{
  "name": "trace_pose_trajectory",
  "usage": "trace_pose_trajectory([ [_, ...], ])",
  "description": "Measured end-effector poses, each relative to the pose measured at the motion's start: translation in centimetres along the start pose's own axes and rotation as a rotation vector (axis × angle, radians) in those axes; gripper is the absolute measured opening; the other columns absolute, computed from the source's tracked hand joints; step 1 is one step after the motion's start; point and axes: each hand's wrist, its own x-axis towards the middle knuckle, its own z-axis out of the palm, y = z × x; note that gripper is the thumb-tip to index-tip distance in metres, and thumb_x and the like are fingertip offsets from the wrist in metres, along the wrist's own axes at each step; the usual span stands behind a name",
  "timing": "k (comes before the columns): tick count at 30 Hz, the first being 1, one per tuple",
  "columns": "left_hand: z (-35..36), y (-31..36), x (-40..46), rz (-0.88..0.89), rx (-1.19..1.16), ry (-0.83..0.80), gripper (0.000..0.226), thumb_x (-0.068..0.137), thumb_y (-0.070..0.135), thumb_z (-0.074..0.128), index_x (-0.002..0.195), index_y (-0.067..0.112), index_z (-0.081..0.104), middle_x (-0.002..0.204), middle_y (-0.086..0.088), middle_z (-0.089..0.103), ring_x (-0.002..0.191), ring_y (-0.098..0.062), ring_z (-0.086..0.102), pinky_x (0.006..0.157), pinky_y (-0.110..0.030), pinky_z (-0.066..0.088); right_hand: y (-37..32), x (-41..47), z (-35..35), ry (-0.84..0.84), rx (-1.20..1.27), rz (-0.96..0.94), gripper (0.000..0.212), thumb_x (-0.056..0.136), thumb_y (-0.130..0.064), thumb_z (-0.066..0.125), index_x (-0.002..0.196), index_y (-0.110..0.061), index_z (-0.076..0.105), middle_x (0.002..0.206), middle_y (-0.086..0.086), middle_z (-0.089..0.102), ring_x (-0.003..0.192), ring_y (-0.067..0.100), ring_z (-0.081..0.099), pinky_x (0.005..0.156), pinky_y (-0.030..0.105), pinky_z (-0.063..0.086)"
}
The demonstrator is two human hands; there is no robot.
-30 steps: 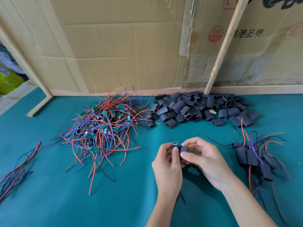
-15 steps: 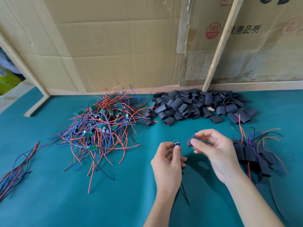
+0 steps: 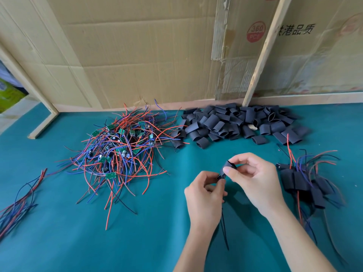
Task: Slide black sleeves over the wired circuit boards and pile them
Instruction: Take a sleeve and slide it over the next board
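Best done with left hand [image 3: 205, 195] pinching the small wired circuit board [image 3: 221, 176] steady, right hand [image 3: 255, 180] pinching the short black tubular sleeve [image 3: 227, 167] square over it, beside the sleeved pile [image 3: 302, 181].

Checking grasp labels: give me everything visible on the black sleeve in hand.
The black sleeve is a short, matte, flattened tube, seemingly soft plastic. The right hand pinches it between thumb and fingertips above the green mat, tilted. Its lower end meets the wired board pinched by the left hand; the board is mostly hidden.
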Motion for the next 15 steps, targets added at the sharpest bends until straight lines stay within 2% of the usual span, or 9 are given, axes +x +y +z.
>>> trace_pose_trajectory([
  [2,-0.06,-0.05,0.03,0.006,0.014,0.001,0.012,0.090,0.014,0.073,0.086,0.025,0.069,0.080,0.012,0.075,0.061,-0.013,0.073,0.053,-0.031,0.059,-0.15,0.02,-0.05,-0.015,0.011,0.005,0.020,0.072,-0.034,0.081,0.090,-0.035,0.073,0.087,-0.004,0.079,0.075,0.018,0.075,0.078,0.040,0.060],
  [5,-0.11,-0.08,0.05,0.005,0.002,0.008,0.011,0.090,0.014,0.073,0.086,0.023,0.069,0.079,0.010,0.075,0.062,-0.013,0.074,0.054,-0.034,0.060,-0.21,-0.01,0.06,-0.001,-0.016,0.000,0.020,0.073,-0.034,0.081,0.089,-0.038,0.071,0.084,-0.006,0.079,0.073,0.015,0.074,0.076,0.036,0.060],
  [10,-0.06,0.10,0.07,0.007,-0.011,0.014,0.014,0.091,0.014,0.073,0.086,0.025,0.068,0.080,0.010,0.074,0.062,-0.014,0.074,0.052,-0.029,0.058,0.30,0.29,-0.33,0.034,-0.026,-0.018,0.029,0.081,-0.012,0.085,0.088,-0.036,0.072,0.083,-0.005,0.078,0.070,0.016,0.072,0.072,0.037,0.059],
  [15,-0.05,0.17,0.03,0.014,-0.009,0.016,0.017,0.091,0.013,0.073,0.084,0.028,0.068,0.079,0.011,0.073,0.061,-0.014,0.073,0.051,-0.026,0.057,0.65,0.31,-0.25,0.040,0.072,0.008,0.030,0.083,-0.003,0.083,0.085,-0.032,0.074,0.084,-0.001,0.077,0.065,0.017,0.070,0.061,0.024,0.056],
])
